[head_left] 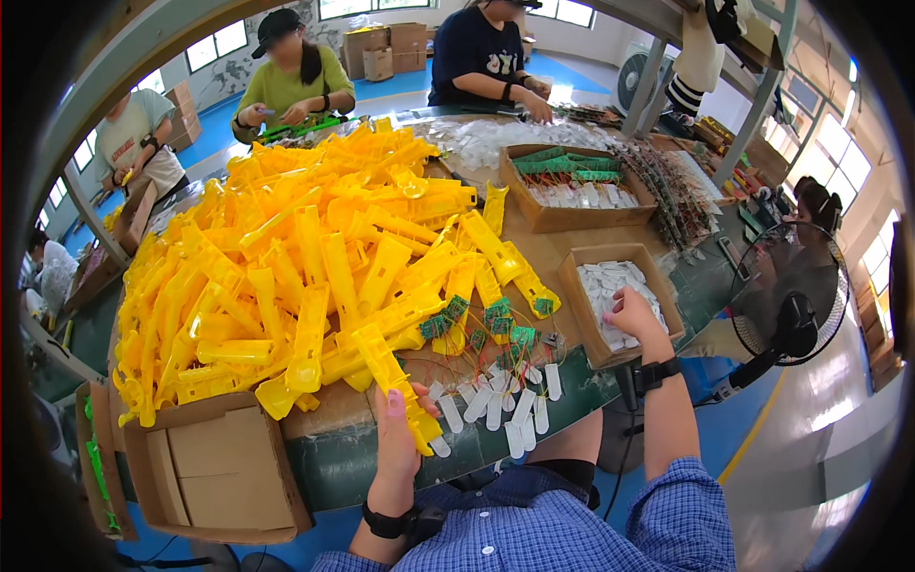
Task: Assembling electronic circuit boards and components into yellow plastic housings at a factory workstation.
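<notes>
The left hand [395, 434] is closed around one yellow casing [383, 364], thumb along its near side and fingertips showing past the opposite edge, with the casing slanting up and away from the body. Gripped low like this, most of its length is left uncovered, probably so its face can be seen and reached by the other hand. The right hand [632, 317], well apart to the right, has its fingers curled over the white pieces [610, 284] in a small carton [599, 358]; whether it pinches one I cannot tell.

Just right of the held casing lie white tabs [496, 410] wired to green boards [522, 336], some resting on casings; their spot between the hands seems chosen for a short reach. Beyond the grip, and spreading to its left, rises the heap of yellow casings [286, 257], apparently kept within arm's length. Nearer the body, left of the grip, an open cardboard tray [217, 467] sits at the table edge. Farther off, past the right hand, stand a larger carton [589, 218] of green boards and a black fan [789, 296].

No writing can be made out on the held casing; across the table, a dark shirt [467, 71] carries pale lettering, and at far left a pale shirt [136, 143] bears reddish print
</notes>
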The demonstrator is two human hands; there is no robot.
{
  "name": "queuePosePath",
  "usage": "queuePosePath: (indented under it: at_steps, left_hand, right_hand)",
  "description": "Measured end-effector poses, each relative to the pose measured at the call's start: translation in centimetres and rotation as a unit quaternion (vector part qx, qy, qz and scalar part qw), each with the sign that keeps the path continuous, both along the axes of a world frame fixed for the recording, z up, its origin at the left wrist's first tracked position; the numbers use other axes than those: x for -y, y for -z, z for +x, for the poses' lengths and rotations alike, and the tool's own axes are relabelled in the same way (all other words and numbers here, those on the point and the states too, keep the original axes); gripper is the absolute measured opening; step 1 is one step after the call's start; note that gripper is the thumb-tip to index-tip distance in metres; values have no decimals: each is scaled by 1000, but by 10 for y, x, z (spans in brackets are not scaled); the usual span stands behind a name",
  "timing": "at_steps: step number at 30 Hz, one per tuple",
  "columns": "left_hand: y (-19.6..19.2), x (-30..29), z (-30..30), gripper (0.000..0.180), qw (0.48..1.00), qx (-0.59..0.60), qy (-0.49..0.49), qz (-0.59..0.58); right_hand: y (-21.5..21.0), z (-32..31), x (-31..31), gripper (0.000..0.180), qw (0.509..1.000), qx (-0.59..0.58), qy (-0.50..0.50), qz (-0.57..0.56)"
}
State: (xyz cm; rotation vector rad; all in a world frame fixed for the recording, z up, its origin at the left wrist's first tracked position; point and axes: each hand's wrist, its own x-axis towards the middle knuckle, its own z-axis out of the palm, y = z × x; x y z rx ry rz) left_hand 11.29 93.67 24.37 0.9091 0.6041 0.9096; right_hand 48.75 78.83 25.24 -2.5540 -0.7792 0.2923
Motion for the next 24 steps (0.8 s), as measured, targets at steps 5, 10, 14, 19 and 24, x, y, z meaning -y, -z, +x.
queuePosePath:
  at_steps: [5, 10, 14, 19, 24]
  left_hand:
    - [2, -1, -1, 59, 995, 40, 59, -71]
    - [1, 1, -1, 61, 993, 51, 78, -71]
    - [1, 1, -1, 57, 994, 42, 92, -47]
    - [-4, 3, 1, 62, 995, 30, 91, -41]
    - [7, 5, 9, 55, 993, 54, 98, -46]
  right_hand:
    - [5, -4, 1, 40, 999, 37, 12, 10]
    - [2, -1, 2, 35, 999, 37, 11, -20]
    - [2, 2, 4, 30, 1000, -16, 15, 11]
    - [-25, -39, 4, 24, 976, 133, 19, 169]
    - [-55, -164, -25, 41, 862, -208, -95, 452]
